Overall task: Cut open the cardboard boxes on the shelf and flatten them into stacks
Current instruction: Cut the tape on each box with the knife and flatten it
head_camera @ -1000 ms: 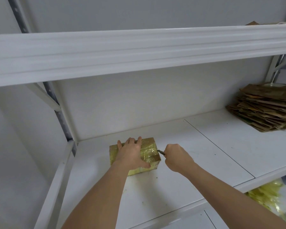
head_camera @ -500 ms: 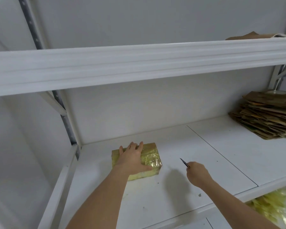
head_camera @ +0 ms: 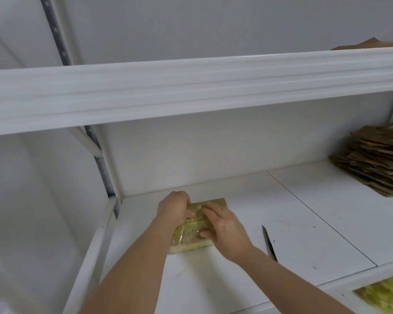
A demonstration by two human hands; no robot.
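Observation:
A small cardboard box (head_camera: 192, 232) wrapped in shiny yellowish tape lies on the white shelf (head_camera: 304, 223), near its left end. My left hand (head_camera: 174, 207) grips the box's far left corner with curled fingers. My right hand (head_camera: 225, 230) lies over the box's right side, fingers spread on the top and thumb at the near edge. The knife (head_camera: 269, 243) lies loose on the shelf just right of my right wrist, blade pointing away from me.
A stack of flattened cardboard (head_camera: 377, 162) sits at the shelf's right end. The upper shelf beam (head_camera: 191, 91) crosses overhead, with cardboard (head_camera: 368, 44) on top at right. Yellow tape scraps (head_camera: 386, 295) lie on the lower shelf, bottom right.
My right hand has let go of the knife, which now lies on the shelf, and moved left onto the box. My left hand shifted from the top to the far left corner.

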